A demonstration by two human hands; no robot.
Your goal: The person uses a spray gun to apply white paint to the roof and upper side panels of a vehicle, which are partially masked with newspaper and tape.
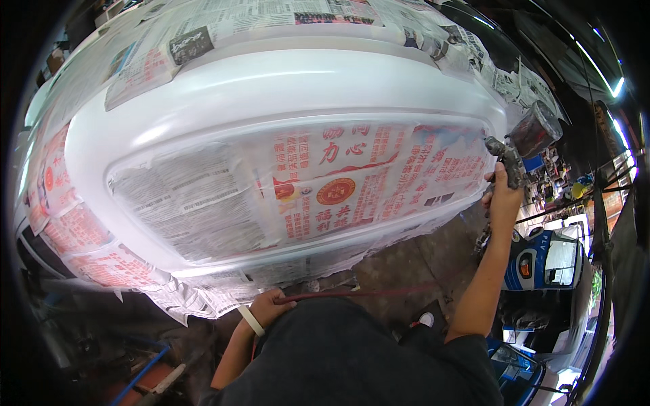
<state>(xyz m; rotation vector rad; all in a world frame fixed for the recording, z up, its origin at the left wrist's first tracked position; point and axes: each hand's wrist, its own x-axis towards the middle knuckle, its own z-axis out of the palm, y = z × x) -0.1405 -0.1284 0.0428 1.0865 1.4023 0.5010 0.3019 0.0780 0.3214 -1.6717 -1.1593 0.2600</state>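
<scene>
My right hand (502,194) is wrapped round a paint spray gun (514,168), held up at the right end of a white-painted vehicle body (291,82). On top of the gun sits a dark, paint-stained cup (538,128), tilted to the right. Low in front of my body, my left hand (270,308) grips a dark red hose (365,294) that stretches off to the right. Printed paper (338,183) covers the window opening inside the white frame. Whether spray is leaving the gun cannot be made out.
Newspaper (250,26) drapes the roof, and more paper (74,216) hangs down the left side. A blue vehicle (547,260) stands close on the right. At lower left lies a blue bar (140,374). Concrete floor (399,265) shows below the panel.
</scene>
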